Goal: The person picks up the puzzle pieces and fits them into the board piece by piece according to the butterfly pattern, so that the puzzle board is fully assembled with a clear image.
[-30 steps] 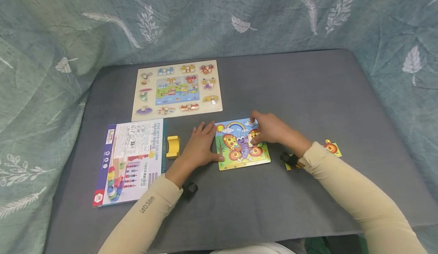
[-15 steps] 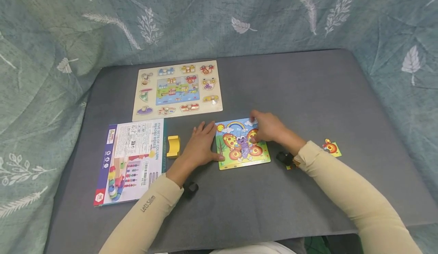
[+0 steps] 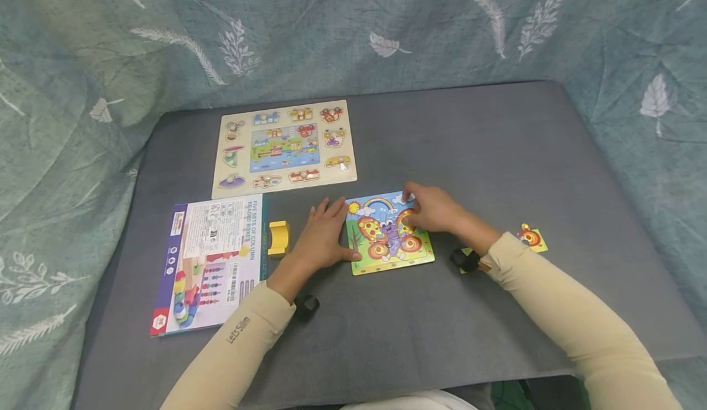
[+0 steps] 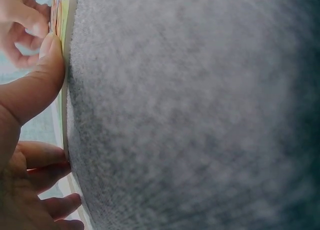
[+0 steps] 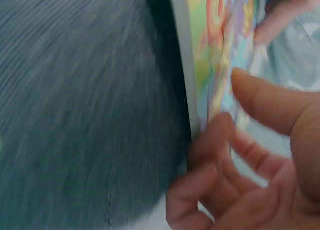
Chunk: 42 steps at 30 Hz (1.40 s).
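Note:
A butterfly jigsaw board (image 3: 391, 267) lies flat on the grey table between both hands. My left hand (image 3: 322, 238) rests along its left side, fingers spread, the thumb (image 4: 52, 55) pressing on the board's edge. At the upper right corner my right hand (image 3: 437, 207) pinches a puzzle piece (image 5: 220, 87) between thumb and curled fingers, close over the butterfly's right wing. The piece looks slightly tilted in the right wrist view and is partly hidden by the fingers.
Loose puzzle pieces (image 3: 533, 239) lie right of the board, one partly under the right wrist. A yellow arched block (image 3: 278, 239) stands beside a beaded-box carton (image 3: 221, 263) at left. Behind is a wooden knob puzzle (image 3: 234, 192).
The right hand stays at the board's upper right corner, and the puzzle piece there has settled lower into the wing. The left hand keeps its place. The head view shifts slightly.

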Tool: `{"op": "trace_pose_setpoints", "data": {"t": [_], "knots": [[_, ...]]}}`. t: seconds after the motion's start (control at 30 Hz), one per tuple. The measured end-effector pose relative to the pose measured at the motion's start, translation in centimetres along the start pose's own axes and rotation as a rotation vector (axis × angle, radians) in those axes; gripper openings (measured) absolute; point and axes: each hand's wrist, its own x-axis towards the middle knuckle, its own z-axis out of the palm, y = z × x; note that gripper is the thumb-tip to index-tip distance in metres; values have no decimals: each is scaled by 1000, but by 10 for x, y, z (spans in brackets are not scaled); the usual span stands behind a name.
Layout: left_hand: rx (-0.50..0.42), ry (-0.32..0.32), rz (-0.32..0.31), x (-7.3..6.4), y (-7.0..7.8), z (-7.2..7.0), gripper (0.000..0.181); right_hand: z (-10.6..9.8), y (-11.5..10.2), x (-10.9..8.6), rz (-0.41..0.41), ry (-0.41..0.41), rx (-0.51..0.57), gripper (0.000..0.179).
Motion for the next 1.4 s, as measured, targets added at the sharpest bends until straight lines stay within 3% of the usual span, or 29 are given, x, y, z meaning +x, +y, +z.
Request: {"op": "trace_pose_setpoints", "data": {"t": [0.13,0.33,0.5,0.63,0.87,1.07,1.2,1.4], "knots": [[-1,3,4,0,0,0,106,-12,18,-21,-115,10,27,30],[-1,11,13,0,0,0,106,-33,42,-70,-137,5,-82,36],[-5,11,10,0,-1,0,106,-29,51,-100,-123,-18,-125,45],[-4,16,7,0,-1,-1,106,-17,54,-112,-129,9,-108,46],[1,18,9,-1,1,-1,105,-1,58,-115,-123,74,-123,37],[0,13,4,-1,2,-1,105,-3,53,-110,-188,147,-57,27],[4,11,1,-1,2,-1,105,-7,30,-95,-179,145,36,20],[11,22,4,-1,2,0,106,7,-21,-51,-170,94,174,17]]}}
